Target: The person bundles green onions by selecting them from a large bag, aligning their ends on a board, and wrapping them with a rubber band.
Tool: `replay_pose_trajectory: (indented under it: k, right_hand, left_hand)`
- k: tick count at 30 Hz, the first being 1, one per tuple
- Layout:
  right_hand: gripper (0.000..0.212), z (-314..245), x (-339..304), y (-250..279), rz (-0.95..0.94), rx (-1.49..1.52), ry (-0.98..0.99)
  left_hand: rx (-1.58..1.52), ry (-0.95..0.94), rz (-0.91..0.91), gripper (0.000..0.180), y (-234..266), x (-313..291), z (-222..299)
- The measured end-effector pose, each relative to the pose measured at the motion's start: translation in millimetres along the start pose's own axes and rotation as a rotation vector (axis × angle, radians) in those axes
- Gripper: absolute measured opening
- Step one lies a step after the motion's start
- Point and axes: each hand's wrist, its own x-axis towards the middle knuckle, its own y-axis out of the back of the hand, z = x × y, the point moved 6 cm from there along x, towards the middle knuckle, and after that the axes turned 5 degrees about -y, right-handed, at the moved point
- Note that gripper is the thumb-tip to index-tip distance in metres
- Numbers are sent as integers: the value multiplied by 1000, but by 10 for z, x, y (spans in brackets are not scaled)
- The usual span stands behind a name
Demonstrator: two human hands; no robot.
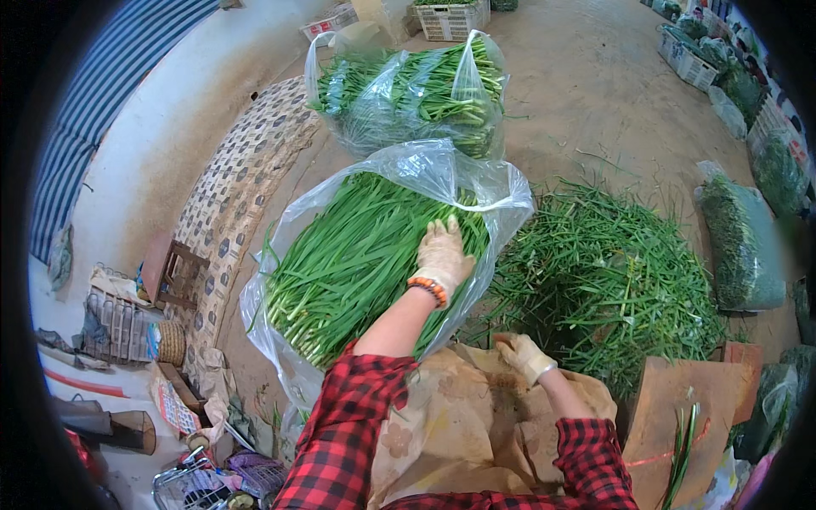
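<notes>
In front of me, a clear plastic bag (270,297) lies open, packed with long garlic chives (348,242). My left hand (444,257), in a pale glove, rests on the chives on the bag's right side, its fingers stretched out over the stalks. My right hand (522,357), also gloved, is lower and to the right, beside the brown patterned cloth (442,416) over my lap. Its fingers look curled and pressed together; whether anything is in them is hidden. A heap of loose green leaves (612,280) lies just beyond that hand.
A second clear bag of chives (404,93) stands behind the first. A brown board (680,425) with a few stalks on it leans at lower right. Packed green bags (744,246) line the right side. A small wooden stool (178,272) and a wire cart (200,480) are left.
</notes>
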Motion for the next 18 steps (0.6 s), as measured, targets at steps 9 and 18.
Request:
replay_pose_trajectory:
  k: [9,18]
  right_hand:
    - [27,85,-8,-166,-220,-816,24]
    - [28,-161,-19,-1,-173,-708,21]
  left_hand:
    - [-87,177,-284,97,-149,925,438]
    - [108,280,-253,90,-297,1191,529]
